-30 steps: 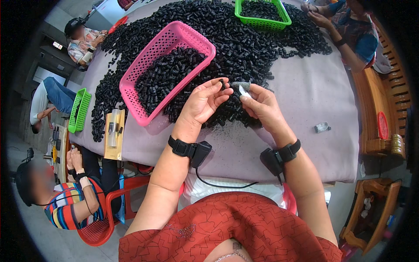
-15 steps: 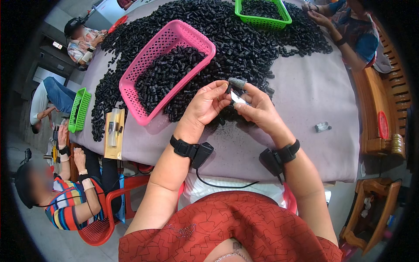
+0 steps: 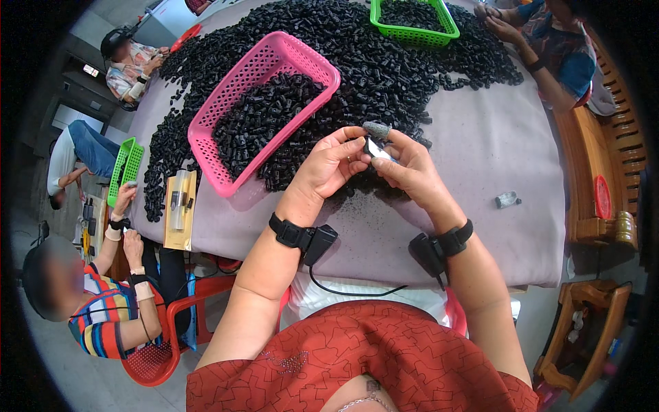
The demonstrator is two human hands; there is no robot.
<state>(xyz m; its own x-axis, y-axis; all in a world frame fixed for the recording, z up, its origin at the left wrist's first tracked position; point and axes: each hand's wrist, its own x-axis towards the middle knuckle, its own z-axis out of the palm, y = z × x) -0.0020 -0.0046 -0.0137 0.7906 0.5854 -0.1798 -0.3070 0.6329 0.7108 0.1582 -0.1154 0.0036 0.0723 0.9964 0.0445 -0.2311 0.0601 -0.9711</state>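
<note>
My left hand (image 3: 331, 163) is closed, pinching a small black plastic part (image 3: 367, 142) between thumb and fingertips. Opposite it, my right hand (image 3: 409, 169) grips a small, flat, shiny blade-like tool (image 3: 377, 150), whose tip meets the black part. A grey speckled finger cover (image 3: 377, 129) sits on my right index fingertip. Both hands are raised over the near edge of a large heap of black parts (image 3: 384, 82). Left of them, a pink perforated basket (image 3: 206, 154) holds many of the same parts. My fingers hide much of the part and the tool's grip.
Black crumbs dot the grey tablecloth (image 3: 494, 137) beneath my hands. A second grey finger cover (image 3: 508, 200) lies at right. A yellow card with a clear tube (image 3: 180, 209) rests at left. Green baskets (image 3: 414, 36) stand far off and at the left edge. Other people sit around the table.
My left fingers have shifted slightly to the right on the black part, and the blade-like tool has turned a little. At lower left, another person's hands have moved closer to the table.
</note>
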